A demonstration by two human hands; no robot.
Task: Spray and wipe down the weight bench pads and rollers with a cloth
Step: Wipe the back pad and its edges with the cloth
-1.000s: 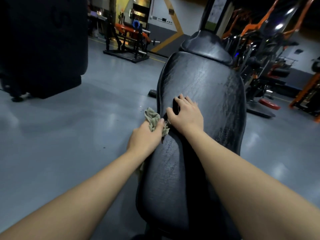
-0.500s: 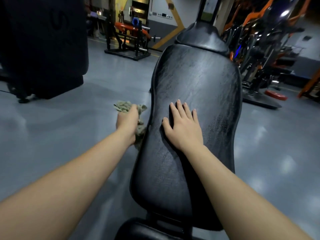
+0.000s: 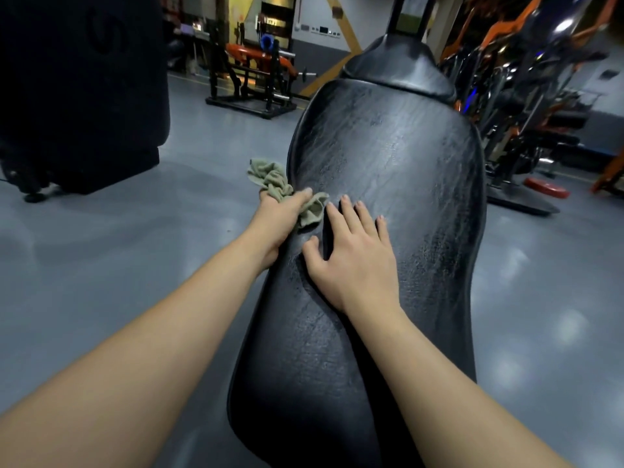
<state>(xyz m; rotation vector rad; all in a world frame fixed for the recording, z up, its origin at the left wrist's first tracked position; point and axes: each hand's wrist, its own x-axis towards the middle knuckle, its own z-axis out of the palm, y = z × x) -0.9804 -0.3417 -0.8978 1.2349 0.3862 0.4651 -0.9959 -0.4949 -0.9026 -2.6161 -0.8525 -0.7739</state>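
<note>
Your left fingers point(image 3: 300, 194) clamp the bunched cloth point(image 3: 273, 180) at the left edge of the pad point(image 3: 388, 146), right fingers point(image 3: 349, 211) spread flat on it, so the wad could likely slide off that edge.

The glossy grey floor point(image 3: 101, 265) carried pale patches of reflected light on its right side. A bulky black block point(image 3: 77, 89) stood far left. An orange-padded rack point(image 3: 256, 62) stood near the back wall point(image 3: 314, 15), with orange-framed machines point(image 3: 526, 79) and a red plate point(image 3: 547, 191) at the right.
</note>
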